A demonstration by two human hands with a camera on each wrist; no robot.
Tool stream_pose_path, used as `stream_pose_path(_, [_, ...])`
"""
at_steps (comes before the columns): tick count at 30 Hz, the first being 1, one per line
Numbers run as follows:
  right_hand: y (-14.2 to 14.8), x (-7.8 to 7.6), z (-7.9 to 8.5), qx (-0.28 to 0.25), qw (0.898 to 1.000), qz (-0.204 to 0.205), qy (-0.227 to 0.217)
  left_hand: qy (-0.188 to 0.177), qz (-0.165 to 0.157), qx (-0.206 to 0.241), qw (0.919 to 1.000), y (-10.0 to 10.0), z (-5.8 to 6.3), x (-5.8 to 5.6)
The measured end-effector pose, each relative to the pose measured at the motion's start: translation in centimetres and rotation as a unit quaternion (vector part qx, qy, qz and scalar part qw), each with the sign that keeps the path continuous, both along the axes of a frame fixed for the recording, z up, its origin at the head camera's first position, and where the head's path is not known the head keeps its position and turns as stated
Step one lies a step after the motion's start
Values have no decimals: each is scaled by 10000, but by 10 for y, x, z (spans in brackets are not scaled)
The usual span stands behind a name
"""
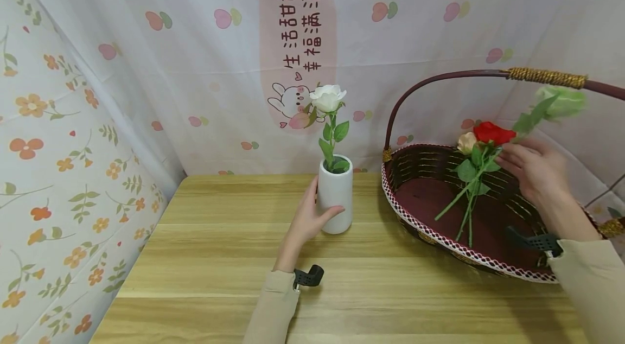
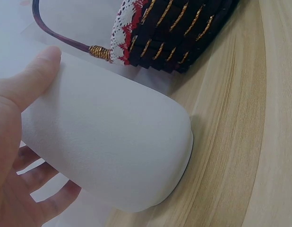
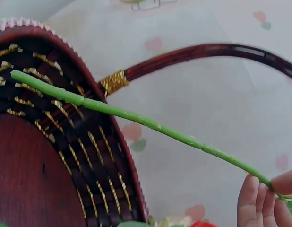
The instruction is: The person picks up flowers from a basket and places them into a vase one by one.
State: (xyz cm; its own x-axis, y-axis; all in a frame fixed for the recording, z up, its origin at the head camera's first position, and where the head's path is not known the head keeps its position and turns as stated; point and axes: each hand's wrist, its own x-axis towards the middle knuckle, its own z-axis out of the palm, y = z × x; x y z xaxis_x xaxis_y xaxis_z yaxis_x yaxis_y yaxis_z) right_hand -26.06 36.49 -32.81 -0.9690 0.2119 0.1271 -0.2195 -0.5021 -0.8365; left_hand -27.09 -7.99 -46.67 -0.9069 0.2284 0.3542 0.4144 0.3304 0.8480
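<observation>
My left hand [image 1: 308, 215] holds a white vase [image 1: 338, 200], thumb across its front and fingers round its far side. The vase stands upright on the wooden table, and a white rose [image 1: 327, 99] with green leaves rises from its mouth. Over the basket [image 1: 441, 243], my right hand [image 1: 542, 170] pinches the green stem [image 3: 136, 118] of a pale green rose [image 1: 561, 102] between thumb and fingers. The rose's head is blurred and points up to the right, its bare stem end slanting down to the left. A red rose [image 1: 493, 132] and a cream rose [image 1: 466, 142] lean in the basket.
The basket's tall handle [image 1: 439, 79] arches over the right hand and flower. Lace trims the basket rim. A printed white curtain [image 1: 195, 78] hangs behind the table [image 1: 210, 262], and a floral cloth [image 1: 58, 159] hangs at the left.
</observation>
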Motion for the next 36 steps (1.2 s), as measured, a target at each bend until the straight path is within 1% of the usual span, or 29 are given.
stream_pose_path(2, [-5, 1, 3, 21, 10000, 40, 19, 28, -15, 11, 10000, 0, 0, 0])
stream_pose_path(8, [-21, 5, 9, 310, 9994, 83, 155, 83, -32, 46, 10000, -1, 0, 0])
stream_pose_path(13, [-33, 9, 12, 503, 9986, 29, 137, 89, -47, 57, 9999, 0, 0, 0])
stream_pose_path(16, [-39, 12, 13, 515, 9985, 71, 186, 100, -53, 67, 9999, 0, 0, 0])
stream_pose_path(20, [-49, 14, 13, 339, 9986, 271, 295, 107, -66, 71, 9999, 0, 0, 0])
stream_pose_path(24, [-58, 16, 13, 324, 9980, 425, 350, 95, -40, 46, 9999, 0, 0, 0])
stream_pose_path(33, [-76, 21, 15, 421, 9956, 736, 403, 98, -32, 35, 9999, 0, -1, -1])
stream_pose_path(36, [-82, 22, 15, 572, 9945, 802, 358, 64, -25, 23, 10000, 0, -1, -1])
